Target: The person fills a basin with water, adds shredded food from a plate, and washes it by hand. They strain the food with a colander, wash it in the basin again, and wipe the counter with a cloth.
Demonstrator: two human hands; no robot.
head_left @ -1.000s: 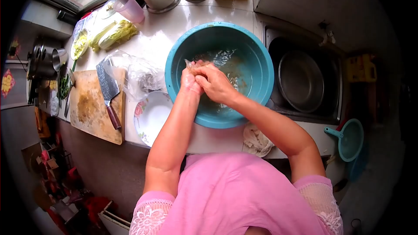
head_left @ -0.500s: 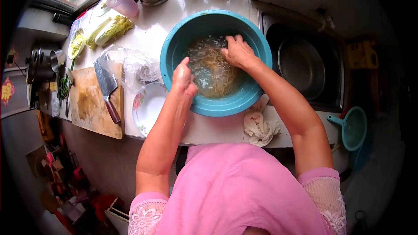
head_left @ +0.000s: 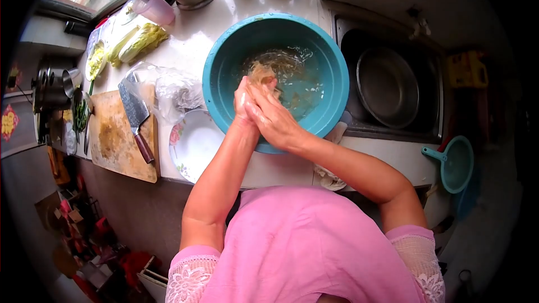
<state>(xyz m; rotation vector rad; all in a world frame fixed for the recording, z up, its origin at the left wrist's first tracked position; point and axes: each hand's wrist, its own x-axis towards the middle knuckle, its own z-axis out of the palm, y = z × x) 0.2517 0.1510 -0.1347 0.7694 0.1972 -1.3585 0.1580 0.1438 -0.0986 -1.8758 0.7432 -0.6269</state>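
A big teal basin [head_left: 331,78] holds water with some ripples and bubbles. My left hand [head_left: 245,101] and my right hand [head_left: 273,118] are pressed together at its near left side. Between them they squeeze a clump of thin, pale brown noodle-like strands [head_left: 263,73], which pokes out beyond the fingers. Both hands look wet. Their palms and part of the clump are hidden. A few loose bits show in the water to the right.
Left of the basin are a flowered white plate [head_left: 193,140], a plastic bag [head_left: 177,90], and a cleaver [head_left: 135,112] on a wooden cutting board [head_left: 115,134]. Cabbage [head_left: 140,42] lies behind. At right, a metal bowl [head_left: 387,87] sits in the sink; a cloth [head_left: 330,179] lies nearer.
My hands were apart in the basin, with the strands spread underwater. Now my right hand has moved left to meet my left, and the strands are gathered between them.
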